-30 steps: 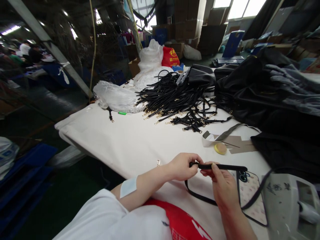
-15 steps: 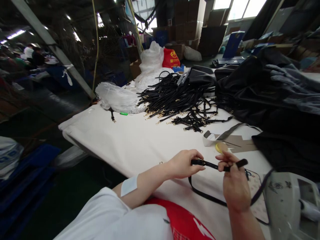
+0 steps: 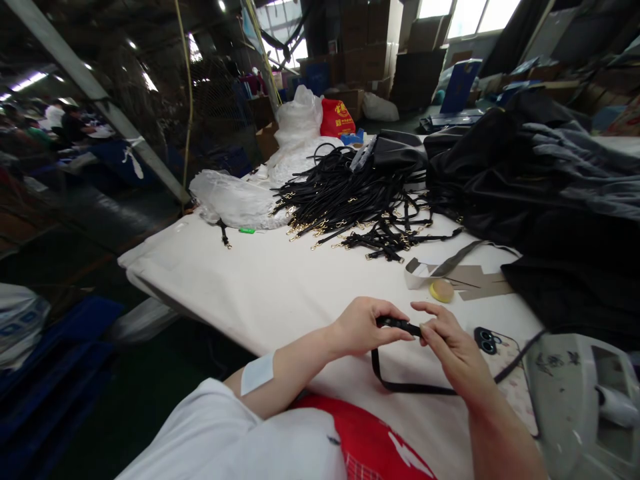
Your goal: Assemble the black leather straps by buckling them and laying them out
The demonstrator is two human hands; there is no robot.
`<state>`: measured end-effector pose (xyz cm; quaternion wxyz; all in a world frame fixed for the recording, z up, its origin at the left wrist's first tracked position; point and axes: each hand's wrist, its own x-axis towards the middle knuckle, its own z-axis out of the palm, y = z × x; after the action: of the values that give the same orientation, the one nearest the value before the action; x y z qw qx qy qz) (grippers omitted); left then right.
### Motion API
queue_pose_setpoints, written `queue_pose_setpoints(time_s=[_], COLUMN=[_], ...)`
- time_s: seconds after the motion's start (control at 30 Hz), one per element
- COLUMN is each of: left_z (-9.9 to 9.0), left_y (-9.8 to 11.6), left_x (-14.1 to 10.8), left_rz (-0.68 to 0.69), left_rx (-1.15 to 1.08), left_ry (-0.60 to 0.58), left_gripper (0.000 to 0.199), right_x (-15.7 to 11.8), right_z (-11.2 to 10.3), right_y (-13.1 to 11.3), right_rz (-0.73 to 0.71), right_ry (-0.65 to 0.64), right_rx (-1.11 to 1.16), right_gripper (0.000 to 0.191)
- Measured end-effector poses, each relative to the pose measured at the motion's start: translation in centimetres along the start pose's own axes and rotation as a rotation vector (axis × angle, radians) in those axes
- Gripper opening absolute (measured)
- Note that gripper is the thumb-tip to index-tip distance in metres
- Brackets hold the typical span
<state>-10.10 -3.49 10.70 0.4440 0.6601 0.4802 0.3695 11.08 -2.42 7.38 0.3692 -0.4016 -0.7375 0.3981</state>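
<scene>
both hands (image 3: 397, 325) pinch a black strap (image 3: 407, 388) above the white desk (image 3: 240, 287); a phone (image 3: 507, 373) lies beside the right wrist

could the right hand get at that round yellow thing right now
Probably yes: the round yellow thing lies just beyond the right hand, with nothing seen on top of it, though those fingers pinch the black strap and might need to let go first.

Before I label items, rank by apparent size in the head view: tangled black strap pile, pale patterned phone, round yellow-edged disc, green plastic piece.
1. Strap pile
2. Phone, partly covered
3. Disc
4. Green piece
</scene>
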Motion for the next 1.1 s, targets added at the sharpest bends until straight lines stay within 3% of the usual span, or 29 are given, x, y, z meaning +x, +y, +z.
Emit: queue_pose_setpoints(time_s=[0.23, 0.43, 0.7, 0.83, 1.1], left_z=[0.5, 0.7, 1.1, 1.1, 2.0], left_y=[-0.1, -0.2, -0.5, -0.5, -0.8], left_x=[0.1, 0.1, -0.2, -0.2, 0.1], left_rz=[0.118, 0.101, 0.166, 0.175, 0.176], left_rx=[0.086, 0.141, 0.167, 0.129, 0.165], left_ry=[-0.091, -0.025, -0.031, -0.026, 0.002], left_gripper=[0.026, 0.03, 0.028, 0.027, 0.034], right_x=[-0.3, -0.4, -1.0, -0.8, -0.9], right_z=[0.4, 1.2, 1.0, 0.8, 2.1], right_y=[-0.1, 0.1, 0.7, 0.2, 0.6], right_rz=[-0.009, -0.007, 0.049, 0.013, 0.037], right_ry=[-0.045, 0.086, -0.013, -0.027, 0.073], right_rx=[-0.01, 0.13, 0.257, 0.138, 0.195], right_gripper=[0.031, 0.028, 0.024, 0.026, 0.027])
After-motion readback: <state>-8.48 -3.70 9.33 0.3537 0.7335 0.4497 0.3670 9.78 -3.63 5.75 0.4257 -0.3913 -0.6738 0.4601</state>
